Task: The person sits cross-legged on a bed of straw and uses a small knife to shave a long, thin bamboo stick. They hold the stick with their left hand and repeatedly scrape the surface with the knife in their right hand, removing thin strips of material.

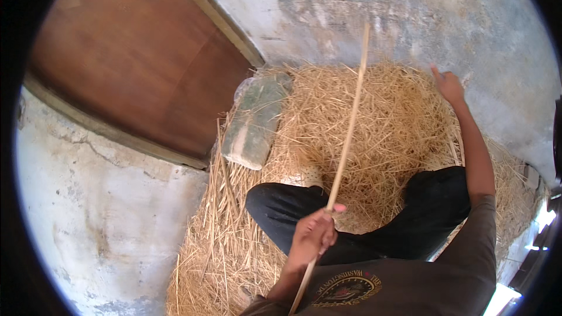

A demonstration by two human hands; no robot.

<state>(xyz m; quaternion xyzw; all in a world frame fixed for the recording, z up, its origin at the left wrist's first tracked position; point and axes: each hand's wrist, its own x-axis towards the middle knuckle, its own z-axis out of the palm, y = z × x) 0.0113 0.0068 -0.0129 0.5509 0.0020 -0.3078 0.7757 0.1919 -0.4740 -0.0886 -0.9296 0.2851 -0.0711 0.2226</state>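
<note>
My left hand (314, 233) is closed around a long, thin strip (350, 131) of pale wood or bamboo, in front of my crossed legs. The strip slants up and away, its far end above the straw against the wall. Its near end runs down past my shirt. My right arm reaches out to the far right. There my right hand (451, 88) has its forefinger stretched out, and I see nothing in it. It is by the edge of a heap of dry straw (374, 123), close to the wall.
A worn, greenish block (253, 120) lies left of the heap, with loose straw on it. Behind it a brown door panel (146, 52) is set in a wooden frame. Stained, pale walls (105, 216) close in the corner. More straw (219, 257) spreads to my left.
</note>
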